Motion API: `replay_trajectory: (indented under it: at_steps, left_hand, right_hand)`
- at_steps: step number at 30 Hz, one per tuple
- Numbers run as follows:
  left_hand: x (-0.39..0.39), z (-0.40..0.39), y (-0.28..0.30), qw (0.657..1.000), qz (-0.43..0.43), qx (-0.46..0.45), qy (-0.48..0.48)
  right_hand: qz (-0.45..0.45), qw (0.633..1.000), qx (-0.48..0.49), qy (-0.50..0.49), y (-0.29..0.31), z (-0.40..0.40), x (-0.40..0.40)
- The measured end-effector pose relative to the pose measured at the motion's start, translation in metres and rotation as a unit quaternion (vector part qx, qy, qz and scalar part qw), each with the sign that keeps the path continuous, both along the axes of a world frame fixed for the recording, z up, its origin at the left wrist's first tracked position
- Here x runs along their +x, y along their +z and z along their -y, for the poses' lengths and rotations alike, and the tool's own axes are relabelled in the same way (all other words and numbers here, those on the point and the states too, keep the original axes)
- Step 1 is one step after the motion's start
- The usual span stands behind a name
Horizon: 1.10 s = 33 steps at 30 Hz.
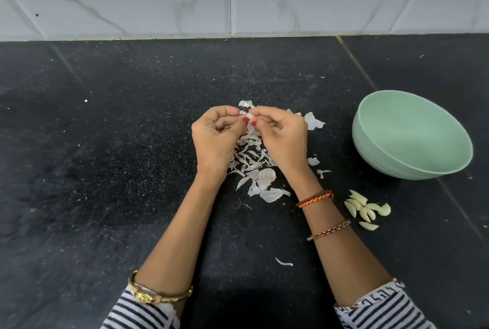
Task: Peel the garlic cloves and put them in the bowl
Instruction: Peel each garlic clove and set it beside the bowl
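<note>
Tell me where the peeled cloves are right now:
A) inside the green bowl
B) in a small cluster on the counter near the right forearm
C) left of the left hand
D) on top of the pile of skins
B: the peeled cloves lie on the counter beside the right forearm, and the green bowl looks empty.

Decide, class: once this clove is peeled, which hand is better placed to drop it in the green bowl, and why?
Probably the right hand. The green bowl sits on its side of the counter, and it already pinches the garlic clove together with the left hand, which would have to cross over.
</note>
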State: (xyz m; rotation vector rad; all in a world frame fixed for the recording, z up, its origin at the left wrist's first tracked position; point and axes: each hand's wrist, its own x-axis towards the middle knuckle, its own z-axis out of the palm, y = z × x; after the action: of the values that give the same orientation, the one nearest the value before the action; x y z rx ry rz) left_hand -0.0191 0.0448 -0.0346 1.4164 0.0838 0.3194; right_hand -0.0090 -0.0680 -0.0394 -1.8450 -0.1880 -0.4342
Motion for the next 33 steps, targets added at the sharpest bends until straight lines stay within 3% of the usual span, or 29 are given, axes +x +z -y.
replay_trajectory:
  at_steps: [9, 22, 29, 33]
  left_hand:
    - [-0.0016, 0.0033, 0.0027, 0.994, -0.023, -0.102, -0.032]
    - [-0.0018, -0.0016, 0.0045, 0.989, -0.022, -0.105, -0.099]
    - [-0.0019, 0.0029, 0.0048, 0.98, -0.05, -0.17, -0.091]
    - [-0.0031, 0.0067, 0.0062, 0.979, -0.061, -0.184, -0.069]
  right_hand:
    - [0.042, 0.999, -0.021, -0.012, -0.001, 0.0023, -0.0001]
    - [0.04, 0.998, -0.052, 0.026, -0.0032, 0.009, 0.0022]
    - [0.187, 0.97, -0.149, -0.041, -0.0073, 0.0079, 0.0039]
    - [0.218, 0.958, -0.174, -0.067, -0.0076, 0.0071, 0.0033]
